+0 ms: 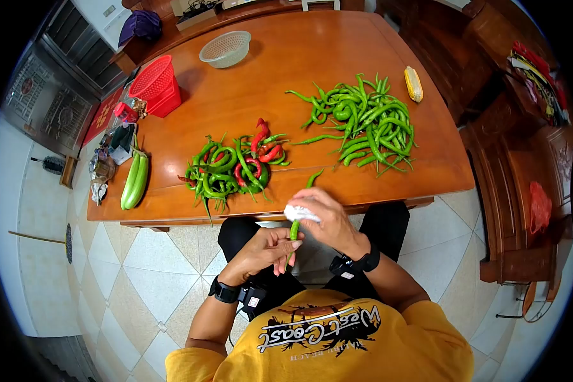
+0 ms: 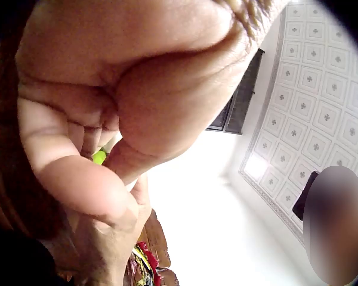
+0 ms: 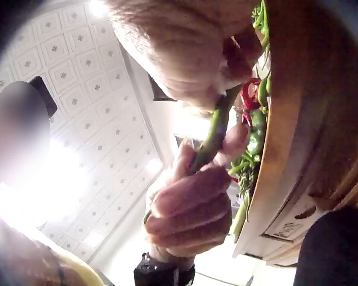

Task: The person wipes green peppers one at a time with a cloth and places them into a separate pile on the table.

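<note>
My left hand (image 1: 264, 250) pinches a green chili pepper (image 1: 294, 230) between thumb and fingers, over the lap at the table's front edge. The right hand (image 1: 330, 219) grips a crumpled white cloth (image 1: 299, 212) against the chili's upper part. In the right wrist view, the chili (image 3: 213, 134) spans the gap between both hands, its ends hidden in the fingers. A bit of green chili (image 1: 314, 179) shows just beyond the right hand, over the table. To the left lies a heap of green and red chilies (image 1: 226, 169); a larger green heap (image 1: 375, 121) lies to the right.
On the wooden table (image 1: 254, 95) stand a pale strainer basket (image 1: 226, 49) and a red basket (image 1: 153, 83). Two long green vegetables (image 1: 134, 181) lie at the left edge beside jars and bags. A corn cob (image 1: 414, 84) lies at far right. Carved wooden furniture (image 1: 509, 210) borders the right.
</note>
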Motion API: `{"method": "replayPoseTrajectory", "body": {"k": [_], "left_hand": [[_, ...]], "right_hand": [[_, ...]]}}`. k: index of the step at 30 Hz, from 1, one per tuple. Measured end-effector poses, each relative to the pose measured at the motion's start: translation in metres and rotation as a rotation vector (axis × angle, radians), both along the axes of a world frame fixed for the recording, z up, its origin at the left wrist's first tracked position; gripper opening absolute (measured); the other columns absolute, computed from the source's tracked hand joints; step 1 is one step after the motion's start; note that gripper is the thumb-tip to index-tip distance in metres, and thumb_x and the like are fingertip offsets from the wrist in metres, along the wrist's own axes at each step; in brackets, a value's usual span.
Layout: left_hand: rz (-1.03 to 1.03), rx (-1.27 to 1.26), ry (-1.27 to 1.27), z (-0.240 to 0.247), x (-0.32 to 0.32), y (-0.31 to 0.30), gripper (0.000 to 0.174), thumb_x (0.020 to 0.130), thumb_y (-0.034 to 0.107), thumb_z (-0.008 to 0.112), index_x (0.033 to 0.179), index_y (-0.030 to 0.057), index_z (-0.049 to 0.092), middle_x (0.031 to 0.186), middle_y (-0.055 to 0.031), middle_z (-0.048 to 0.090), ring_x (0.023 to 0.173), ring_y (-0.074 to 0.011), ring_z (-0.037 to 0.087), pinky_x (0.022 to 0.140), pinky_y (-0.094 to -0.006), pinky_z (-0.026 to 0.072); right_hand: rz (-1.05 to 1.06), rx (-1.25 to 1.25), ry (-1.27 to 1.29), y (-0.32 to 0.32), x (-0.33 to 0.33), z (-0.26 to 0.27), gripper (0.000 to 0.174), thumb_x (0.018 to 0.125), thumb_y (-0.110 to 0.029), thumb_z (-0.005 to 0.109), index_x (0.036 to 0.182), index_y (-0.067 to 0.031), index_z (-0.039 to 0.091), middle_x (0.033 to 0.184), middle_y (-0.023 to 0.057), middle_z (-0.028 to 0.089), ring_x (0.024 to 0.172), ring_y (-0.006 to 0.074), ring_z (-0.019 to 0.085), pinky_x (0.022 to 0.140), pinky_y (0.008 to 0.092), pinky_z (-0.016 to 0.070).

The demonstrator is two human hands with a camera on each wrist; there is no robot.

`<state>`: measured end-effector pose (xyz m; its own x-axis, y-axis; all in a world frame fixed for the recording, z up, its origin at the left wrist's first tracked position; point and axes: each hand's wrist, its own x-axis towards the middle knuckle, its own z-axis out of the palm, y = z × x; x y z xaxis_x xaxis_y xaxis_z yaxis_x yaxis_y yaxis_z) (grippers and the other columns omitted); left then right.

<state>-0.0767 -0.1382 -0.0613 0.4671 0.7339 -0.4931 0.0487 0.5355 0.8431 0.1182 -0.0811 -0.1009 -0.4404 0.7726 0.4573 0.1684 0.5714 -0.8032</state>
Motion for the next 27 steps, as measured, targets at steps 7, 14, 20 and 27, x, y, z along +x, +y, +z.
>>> {"method": "replayPoseTrajectory", "body": {"k": [7,14,20,27], "left_hand": [[-0.005,0.033,0.089,0.004,0.004,-0.004,0.025,0.097,0.018,0.063,0.114,-0.0002,0.066,0.063,0.0018,0.058,0.046,-0.0036,0.05,0.043,-0.0179,0.0407],[-0.059,0.126,0.233,-0.005,0.003,-0.002,0.025,0.094,0.025,0.068,0.104,0.0027,0.071,0.063,0.004,0.058,0.046,-0.0014,0.049,0.042,-0.0169,0.0394],[-0.022,0.118,0.253,-0.001,0.009,-0.005,0.025,0.093,0.025,0.069,0.106,0.0027,0.07,0.063,0.0048,0.057,0.048,-0.0005,0.048,0.043,-0.0162,0.0381],[-0.002,0.133,0.251,-0.006,0.01,0.0,0.025,0.094,0.024,0.068,0.106,0.0027,0.07,0.063,0.0052,0.056,0.05,-0.0014,0.047,0.045,-0.0181,0.0385]], "right_hand": [[-0.21,0.023,-0.062,0.013,0.017,0.005,0.033,0.08,0.006,0.061,0.113,0.0009,0.064,0.116,0.0177,0.06,0.102,0.0336,0.062,0.088,0.0366,0.0515],[0.075,0.03,-0.023,-0.015,0.017,0.015,0.03,0.076,0.006,0.067,0.105,0.0009,0.066,0.112,0.0147,0.061,0.102,0.0311,0.063,0.086,0.0378,0.052],[-0.22,0.015,-0.094,0.011,0.037,-0.002,0.027,0.077,0.006,0.067,0.102,0.0011,0.064,0.111,0.0152,0.061,0.098,0.033,0.063,0.085,0.037,0.0518],[-0.161,0.043,-0.116,0.004,0.03,-0.002,0.028,0.076,0.007,0.067,0.102,-0.0002,0.064,0.111,0.0141,0.062,0.099,0.0342,0.063,0.084,0.038,0.052]]}}
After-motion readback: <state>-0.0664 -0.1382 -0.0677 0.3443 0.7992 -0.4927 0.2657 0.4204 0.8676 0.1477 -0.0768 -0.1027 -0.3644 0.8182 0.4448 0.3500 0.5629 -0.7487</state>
